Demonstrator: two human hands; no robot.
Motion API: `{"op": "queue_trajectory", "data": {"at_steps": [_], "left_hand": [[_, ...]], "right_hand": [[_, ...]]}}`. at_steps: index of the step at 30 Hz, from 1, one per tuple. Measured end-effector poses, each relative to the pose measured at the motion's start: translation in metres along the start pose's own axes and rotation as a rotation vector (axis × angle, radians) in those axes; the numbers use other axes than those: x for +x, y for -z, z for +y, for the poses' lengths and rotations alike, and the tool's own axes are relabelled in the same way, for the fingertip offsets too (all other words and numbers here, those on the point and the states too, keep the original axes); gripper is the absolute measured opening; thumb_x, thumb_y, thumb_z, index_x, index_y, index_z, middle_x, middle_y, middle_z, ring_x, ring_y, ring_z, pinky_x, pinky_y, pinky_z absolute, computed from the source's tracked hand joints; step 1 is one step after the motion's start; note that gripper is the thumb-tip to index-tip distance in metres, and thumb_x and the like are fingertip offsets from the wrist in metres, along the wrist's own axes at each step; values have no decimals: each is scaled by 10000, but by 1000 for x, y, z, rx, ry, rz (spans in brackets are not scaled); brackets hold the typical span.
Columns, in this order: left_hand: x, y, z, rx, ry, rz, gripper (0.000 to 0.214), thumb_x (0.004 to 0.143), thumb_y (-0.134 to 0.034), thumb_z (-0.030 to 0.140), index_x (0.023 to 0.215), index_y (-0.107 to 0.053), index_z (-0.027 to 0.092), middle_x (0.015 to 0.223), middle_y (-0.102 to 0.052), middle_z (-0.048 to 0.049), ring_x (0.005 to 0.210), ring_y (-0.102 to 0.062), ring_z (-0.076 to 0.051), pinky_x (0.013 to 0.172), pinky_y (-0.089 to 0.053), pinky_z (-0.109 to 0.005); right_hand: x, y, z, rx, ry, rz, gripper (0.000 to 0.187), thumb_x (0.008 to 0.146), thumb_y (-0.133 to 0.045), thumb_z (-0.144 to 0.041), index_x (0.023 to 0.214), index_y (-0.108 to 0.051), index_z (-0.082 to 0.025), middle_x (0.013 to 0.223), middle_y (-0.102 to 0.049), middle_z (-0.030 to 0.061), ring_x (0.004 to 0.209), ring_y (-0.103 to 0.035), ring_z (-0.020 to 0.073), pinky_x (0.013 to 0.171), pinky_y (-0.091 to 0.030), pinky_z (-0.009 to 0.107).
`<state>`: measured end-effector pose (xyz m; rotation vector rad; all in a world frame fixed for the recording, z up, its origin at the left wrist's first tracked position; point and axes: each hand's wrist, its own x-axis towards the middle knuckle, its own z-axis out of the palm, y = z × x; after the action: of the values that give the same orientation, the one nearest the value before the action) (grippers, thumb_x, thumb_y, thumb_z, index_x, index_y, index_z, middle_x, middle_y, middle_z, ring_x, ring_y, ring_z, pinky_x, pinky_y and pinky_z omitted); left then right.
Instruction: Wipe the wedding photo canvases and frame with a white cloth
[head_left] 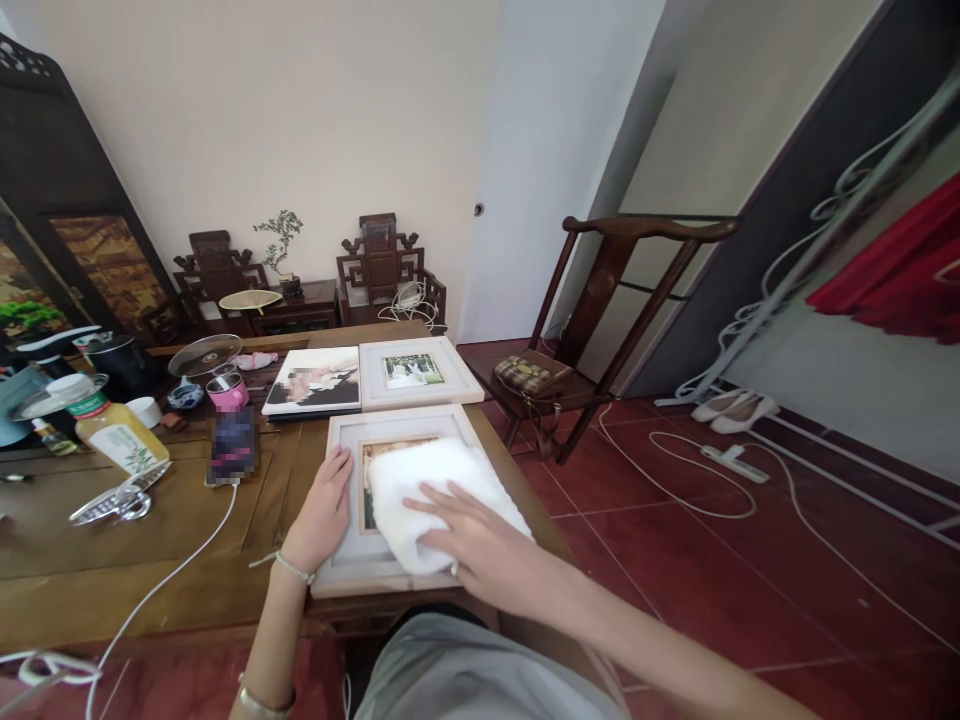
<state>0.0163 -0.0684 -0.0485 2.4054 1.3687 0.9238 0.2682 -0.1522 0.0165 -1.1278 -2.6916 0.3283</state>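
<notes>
A white picture frame (352, 570) lies flat near the front edge of a wooden table (187, 540). My left hand (324, 510) rests flat on the frame's left border, fingers stretched out. A white cloth (420, 475) covers most of the picture in the frame. My right hand (469, 540) lies on top of the cloth, fingers spread and pressing it against the glass.
Two more pictures, a frameless one (315, 380) and a white-framed one (416, 372), lie further back. A phone (232, 447) with a white cable, a pink cup (227, 391), a bottle (112, 430) and clutter sit to the left. A wooden chair (592, 320) stands on the right.
</notes>
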Motion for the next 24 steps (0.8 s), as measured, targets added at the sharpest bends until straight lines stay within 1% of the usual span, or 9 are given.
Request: {"op": "queue_trajectory", "data": {"at_steps": [3,7,9,12,14,16,18,21,24], "left_hand": [[0,1,1,3,2,-18,456,903,-314,142,1329,-469,97,1419,-423,-153,1380,-281,-225,1141,-247,-440],[0,-1,-1,-17,-2,7,455,895,-316,130,1316,-483,85,1408,-436,-160,1373,-297,-230,1137,-255,-452],[1,-1,-3,-44,8,28,457,877,-328,110,1299,-504,89,1391,-457,-162,1362,-321,-237,1131,-264,-467],[3,-2,-4,-56,17,51,475,843,-343,75,1275,-533,119,1362,-497,-140,1342,-359,-238,1125,-276,-479],[4,-2,-5,-44,16,62,486,825,-348,63,1264,-545,127,1348,-515,-128,1333,-376,-233,1126,-284,-464],[5,-3,-5,-26,18,65,494,812,-346,56,1260,-548,110,1344,-517,-135,1330,-381,-235,1125,-290,-455],[6,-3,-5,-12,19,69,508,799,-347,47,1262,-546,104,1344,-516,-136,1329,-382,-238,1123,-292,-457],[6,-3,-4,-10,4,73,523,787,-355,38,1266,-546,128,1340,-525,-116,1330,-380,-233,1122,-295,-460],[5,-1,-2,-10,-1,58,505,803,-351,49,1264,-545,121,1349,-515,-121,1337,-368,-231,1123,-293,-456]], "right_hand": [[28,0,31,-97,-20,77,519,685,-483,25,1140,-612,-188,1450,-398,89,1376,-250,281,1116,-168,539],[66,5,64,-235,-76,159,503,709,-490,40,1159,-602,-153,1465,-367,109,1378,-213,340,1086,-141,617],[79,6,71,-264,-92,166,474,720,-497,32,1141,-615,-152,1467,-363,110,1382,-181,363,1067,-128,651],[85,6,67,-262,-78,103,506,725,-460,49,1162,-608,-158,1467,-361,116,1386,-162,366,1042,-137,680],[78,7,55,-238,-54,31,544,718,-426,68,1183,-598,-156,1460,-372,121,1382,-185,359,1036,-175,673],[64,8,38,-199,-28,-21,563,714,-408,72,1195,-590,-158,1449,-389,121,1376,-218,345,1039,-213,650],[43,10,19,-154,-1,-59,562,712,-403,68,1186,-594,-165,1438,-409,117,1373,-239,328,1043,-241,629],[9,15,-9,-89,19,-102,542,716,-389,62,1148,-611,-178,1426,-430,99,1367,-265,309,1052,-275,594],[-18,21,-31,-27,31,-124,526,721,-386,51,1132,-614,-184,1443,-408,86,1356,-297,290,1079,-274,547]]}}
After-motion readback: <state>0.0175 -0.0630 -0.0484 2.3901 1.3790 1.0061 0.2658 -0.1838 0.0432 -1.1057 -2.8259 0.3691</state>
